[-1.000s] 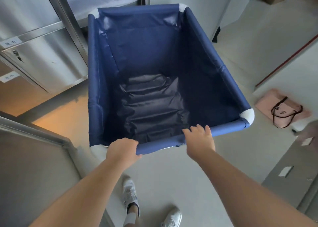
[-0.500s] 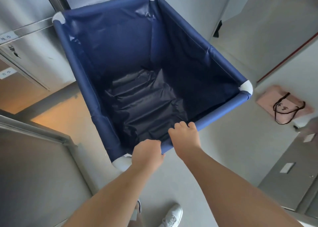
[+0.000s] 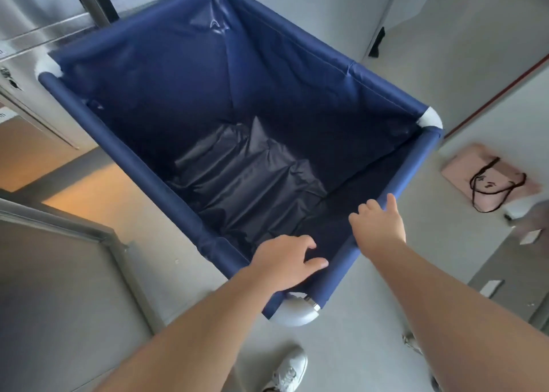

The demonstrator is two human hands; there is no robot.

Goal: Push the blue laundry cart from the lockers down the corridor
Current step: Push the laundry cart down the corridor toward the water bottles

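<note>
While the blue laundry cart (image 3: 237, 109) stood nearly square to the person a second ago, it has now swung round so that one white corner joint (image 3: 297, 313) points straight back at them; the steel lockers (image 3: 35, 14) sit just beyond its far left rim, and the cart's dark lining lies crumpled and bare at the bottom. Both hands have loosened since then; the left hand (image 3: 285, 262), which earlier wrapped the near rail in a full fist, now rests over the rim close to that corner with fingers spread and only lightly curled, not clamped; the right hand (image 3: 378, 225) lies on the rail running away to the right, its fingers draped over the padded tube, and whether the thumb closes beneath I cannot tell. A pink bag (image 3: 490, 180) with black handles lies on the grey floor (image 3: 430, 243) well to the right of the cart; a white shoe (image 3: 289, 371) shows below the corner.
</note>
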